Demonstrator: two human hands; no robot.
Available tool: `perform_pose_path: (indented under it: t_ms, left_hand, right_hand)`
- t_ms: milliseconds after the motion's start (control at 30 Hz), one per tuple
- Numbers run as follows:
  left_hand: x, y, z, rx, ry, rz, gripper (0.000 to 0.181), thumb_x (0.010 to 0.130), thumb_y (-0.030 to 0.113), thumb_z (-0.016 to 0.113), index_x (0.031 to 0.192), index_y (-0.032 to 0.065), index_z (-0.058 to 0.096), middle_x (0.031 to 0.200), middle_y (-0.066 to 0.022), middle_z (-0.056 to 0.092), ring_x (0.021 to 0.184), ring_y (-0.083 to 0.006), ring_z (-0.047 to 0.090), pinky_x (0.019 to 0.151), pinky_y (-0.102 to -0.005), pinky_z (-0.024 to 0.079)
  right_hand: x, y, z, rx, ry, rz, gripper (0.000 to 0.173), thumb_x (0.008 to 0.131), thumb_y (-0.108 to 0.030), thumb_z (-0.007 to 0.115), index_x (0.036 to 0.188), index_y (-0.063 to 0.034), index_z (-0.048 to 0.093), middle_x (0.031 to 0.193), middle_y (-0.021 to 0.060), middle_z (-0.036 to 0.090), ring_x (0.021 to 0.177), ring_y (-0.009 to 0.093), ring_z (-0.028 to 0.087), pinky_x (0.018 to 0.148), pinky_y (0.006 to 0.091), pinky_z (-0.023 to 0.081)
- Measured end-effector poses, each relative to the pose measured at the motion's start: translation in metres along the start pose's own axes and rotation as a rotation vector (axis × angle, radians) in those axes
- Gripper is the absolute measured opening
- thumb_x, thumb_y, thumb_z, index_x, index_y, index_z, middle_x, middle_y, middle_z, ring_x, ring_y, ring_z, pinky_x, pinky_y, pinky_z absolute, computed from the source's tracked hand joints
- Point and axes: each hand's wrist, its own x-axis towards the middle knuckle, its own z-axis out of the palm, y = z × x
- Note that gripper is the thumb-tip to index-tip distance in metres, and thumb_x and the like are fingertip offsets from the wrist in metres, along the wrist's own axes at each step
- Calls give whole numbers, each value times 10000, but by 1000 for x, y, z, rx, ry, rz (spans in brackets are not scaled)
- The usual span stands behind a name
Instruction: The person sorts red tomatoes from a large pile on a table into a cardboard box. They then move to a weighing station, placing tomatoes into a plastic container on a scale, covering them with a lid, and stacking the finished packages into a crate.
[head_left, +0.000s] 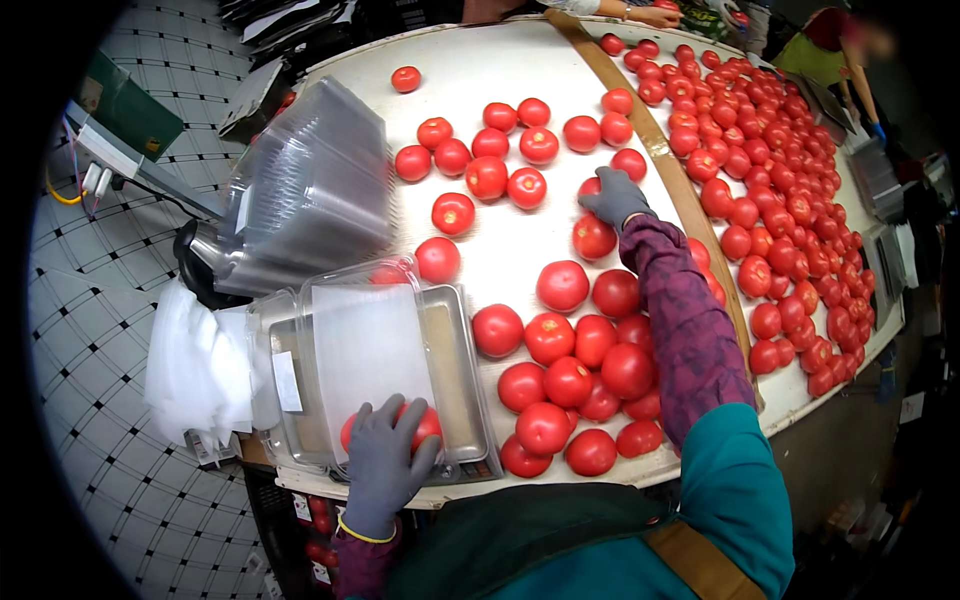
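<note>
My left hand (390, 457), in a grey glove, rests over red tomatoes (427, 429) at the near end of an open clear plastic clamshell container (442, 360). A white liner sheet (367, 337) lies in the container, which sits on a metal tray or scale pan. My right hand (616, 196), also gloved in grey, reaches far out and has its fingers on a tomato (589, 187); whether it grips it is hidden. Just nearer lies another tomato (595, 237). Loose tomatoes (562, 286) are spread over the white table (517, 247), bunched most thickly under my right forearm.
A tall stack of nested clear containers (315, 180) leans at the left, above a pile of white liner sheets (195, 360). A brown strip (667, 161) divides the table from a dense mass of tomatoes (780, 180). Other people stand at the far side, one forearm (652, 16) visible.
</note>
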Motion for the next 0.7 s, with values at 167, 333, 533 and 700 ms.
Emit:
perform_pose_path:
  t_ms: [167, 333, 533, 700]
  left_hand:
    - [5, 0, 0, -114, 114, 9, 386, 789, 161, 644, 1142, 19, 577, 1138, -182, 574, 1064, -349, 545, 952, -447, 421]
    - [14, 3, 6, -921, 138, -52, 522, 795, 159, 661, 1267, 15, 492, 1248, -177, 531, 1163, -306, 518, 930, -400, 477]
    - [68, 52, 5, -2003, -204, -213, 823, 788, 294, 666, 1460, 142, 216, 1368, -178, 393, 1161, -363, 513, 892, -486, 509]
    - [44, 26, 11, -2138, -133, -417, 695, 852, 595, 528, 1328, 105, 400, 1165, -279, 533, 885, -372, 639, 642, -415, 590]
  right_hand:
    - [24, -11, 11, -124, -96, 35, 601, 690, -354, 719, 1217, -134, 532, 1214, 188, 533, 1100, 357, 561, 920, 421, 477]
    - [-29, -59, -16, 377, 75, -342, 467, 754, -353, 661, 1142, -104, 589, 1082, 154, 596, 977, 296, 600, 838, 402, 480]
    - [-85, -115, -50, 969, -622, -563, 368, 920, -328, 521, 1136, -40, 597, 1001, 70, 592, 878, 105, 578, 629, 223, 497]
    - [-22, -145, 32, 127, -15, -870, 516, 811, -169, 610, 1303, -82, 480, 1305, 146, 501, 1128, 299, 536, 918, 383, 463]
